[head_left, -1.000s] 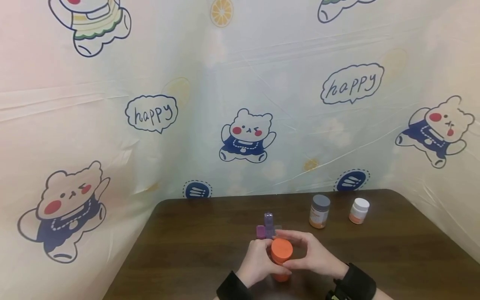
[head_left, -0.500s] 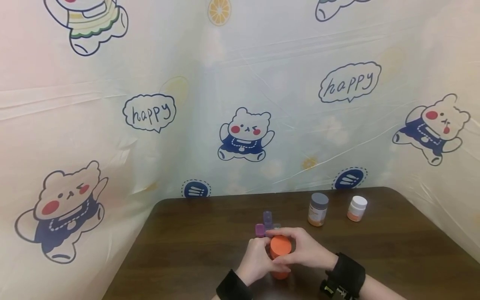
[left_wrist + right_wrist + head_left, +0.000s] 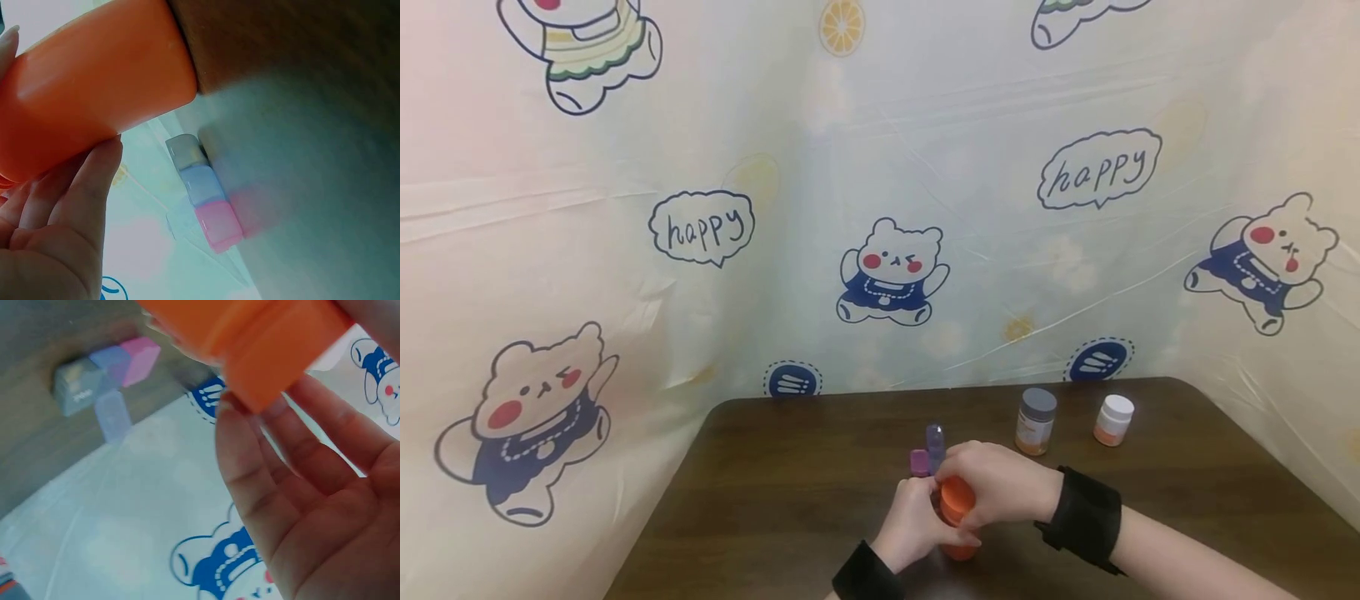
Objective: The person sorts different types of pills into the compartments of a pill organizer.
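We See an Orange Bottle (image 3: 960, 552) in Two Hands

Closest to us are two black bands (image 3: 1086, 517), one on each wrist. The left hand (image 3: 913, 518) is wrapped around the side of the bottle. The right hand (image 3: 1003, 483) comes in from the other side, with its fingers and thumb curled around the orange lid (image 3: 957, 495) on top. We see the bottle upright at the near part of the brown table (image 3: 790, 475), between the hands. We cannot tell for sure if its bottom touches the wood.

Just past the hands we find a little box (image 3: 203, 184) with a pink part, a blue part and a gray part in a row. A see-through flap (image 3: 114, 417) sticks out from the blue part.

Farther back, to the right, we spot a jar with a gray lid (image 3: 1036, 423). Near it stands a small white jar (image 3: 1113, 420). Behind the table, we see a pale cloth (image 3: 977, 167) with bears and the word "happy."
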`<state>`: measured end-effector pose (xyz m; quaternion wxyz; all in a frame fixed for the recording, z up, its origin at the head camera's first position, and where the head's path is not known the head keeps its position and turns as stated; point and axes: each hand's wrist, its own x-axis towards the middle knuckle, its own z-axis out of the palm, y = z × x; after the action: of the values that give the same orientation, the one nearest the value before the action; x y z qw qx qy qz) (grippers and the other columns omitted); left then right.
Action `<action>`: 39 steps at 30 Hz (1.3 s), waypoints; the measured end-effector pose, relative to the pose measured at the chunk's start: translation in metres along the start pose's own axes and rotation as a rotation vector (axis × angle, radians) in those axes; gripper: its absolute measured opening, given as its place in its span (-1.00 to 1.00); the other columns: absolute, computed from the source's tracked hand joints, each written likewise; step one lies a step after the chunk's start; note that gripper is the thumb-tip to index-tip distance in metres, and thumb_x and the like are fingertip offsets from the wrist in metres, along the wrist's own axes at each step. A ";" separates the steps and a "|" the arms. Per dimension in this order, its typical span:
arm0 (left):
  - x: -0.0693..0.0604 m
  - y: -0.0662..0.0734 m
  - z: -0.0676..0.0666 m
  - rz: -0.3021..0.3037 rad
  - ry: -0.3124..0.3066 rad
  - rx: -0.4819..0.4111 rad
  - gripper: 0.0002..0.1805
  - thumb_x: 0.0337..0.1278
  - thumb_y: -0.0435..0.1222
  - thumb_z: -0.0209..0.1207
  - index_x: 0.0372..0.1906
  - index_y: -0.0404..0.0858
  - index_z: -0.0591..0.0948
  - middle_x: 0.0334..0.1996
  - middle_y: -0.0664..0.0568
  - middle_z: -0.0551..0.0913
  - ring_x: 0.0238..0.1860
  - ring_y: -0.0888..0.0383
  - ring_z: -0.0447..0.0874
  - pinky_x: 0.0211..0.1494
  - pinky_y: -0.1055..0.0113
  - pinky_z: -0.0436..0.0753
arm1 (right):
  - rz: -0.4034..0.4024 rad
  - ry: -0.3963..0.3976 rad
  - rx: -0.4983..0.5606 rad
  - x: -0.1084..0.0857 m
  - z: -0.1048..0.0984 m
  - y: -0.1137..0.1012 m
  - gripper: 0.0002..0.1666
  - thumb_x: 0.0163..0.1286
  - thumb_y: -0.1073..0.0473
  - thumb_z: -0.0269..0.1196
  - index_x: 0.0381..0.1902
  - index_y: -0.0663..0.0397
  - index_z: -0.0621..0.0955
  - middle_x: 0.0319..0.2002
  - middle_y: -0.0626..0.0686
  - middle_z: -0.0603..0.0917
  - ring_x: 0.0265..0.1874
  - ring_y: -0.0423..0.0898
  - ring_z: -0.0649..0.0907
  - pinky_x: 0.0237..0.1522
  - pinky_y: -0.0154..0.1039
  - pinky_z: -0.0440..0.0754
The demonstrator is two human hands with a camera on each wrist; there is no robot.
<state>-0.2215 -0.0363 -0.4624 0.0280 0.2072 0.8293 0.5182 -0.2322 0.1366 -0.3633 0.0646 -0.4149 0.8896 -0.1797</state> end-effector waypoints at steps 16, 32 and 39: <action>0.001 0.003 -0.001 -0.071 -0.031 0.000 -0.51 -0.26 -0.18 0.62 -0.09 -0.16 0.73 -0.22 0.15 0.81 -0.25 0.41 0.66 -0.09 0.42 0.67 | 0.016 0.135 0.096 -0.015 -0.011 0.009 -0.46 0.03 -0.13 0.57 -0.01 -0.15 0.74 -0.27 -0.24 0.68 -0.29 -0.29 0.52 -0.29 -0.39 0.56; -0.003 0.005 0.000 -0.094 -0.007 0.016 -0.45 -0.32 -0.19 0.65 -0.10 -0.23 0.72 -0.23 0.08 0.80 -0.20 0.25 0.73 -0.05 0.24 0.72 | 0.325 0.395 0.350 -0.078 0.015 0.082 -0.36 0.10 -0.09 0.53 0.05 0.16 0.69 -0.13 0.07 0.77 -0.30 -0.33 0.68 -0.27 -0.37 0.67; -0.003 0.007 0.001 -0.090 -0.007 0.031 -0.45 -0.32 -0.20 0.65 -0.09 -0.25 0.72 -0.22 0.07 0.80 -0.19 0.25 0.72 -0.05 0.23 0.71 | 0.313 0.402 0.261 -0.091 0.035 0.099 -0.45 0.02 -0.09 0.58 -0.18 0.22 0.76 -0.32 -0.06 0.76 -0.38 -0.39 0.61 -0.35 -0.39 0.62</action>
<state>-0.2166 -0.0344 -0.4572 0.0508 0.1721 0.8457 0.5026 -0.2351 0.2553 -0.4363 -0.0332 -0.2167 0.9072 -0.3592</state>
